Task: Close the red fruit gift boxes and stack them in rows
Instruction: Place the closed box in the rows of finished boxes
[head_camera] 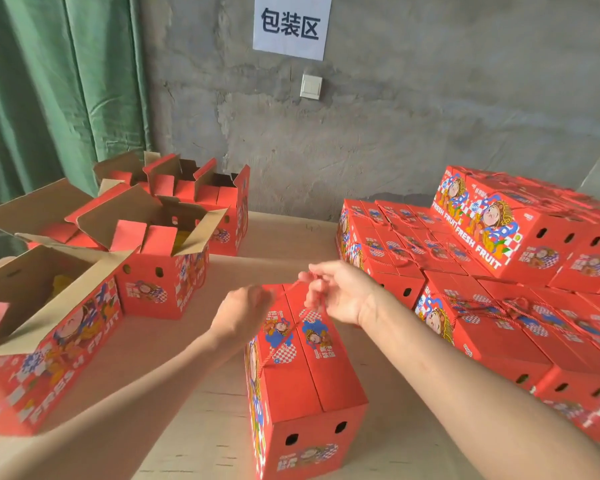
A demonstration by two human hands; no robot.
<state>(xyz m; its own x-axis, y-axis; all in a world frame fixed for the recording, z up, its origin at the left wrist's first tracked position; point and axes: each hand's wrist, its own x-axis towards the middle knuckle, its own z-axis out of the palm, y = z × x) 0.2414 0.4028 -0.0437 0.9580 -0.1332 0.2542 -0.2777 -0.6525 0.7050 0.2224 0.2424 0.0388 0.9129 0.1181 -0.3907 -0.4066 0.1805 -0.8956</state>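
A red fruit gift box (305,386) stands in front of me on the table, its top flaps folded shut. Both hands hover over its far end. My right hand (340,292) pinches the red cord handle (303,280) above the lid. My left hand (245,311), blurred, has curled fingers at the cord's left side; its hold is unclear. Closed red boxes (492,306) lie in rows at the right, with one more box (489,223) stacked on top.
Open red boxes (49,327) with raised cardboard flaps crowd the left side, with more of these open boxes (187,202) further back. The pale table top (194,403) shows between the groups. A grey wall with a paper sign (291,26) and a green curtain (49,91) lie behind.
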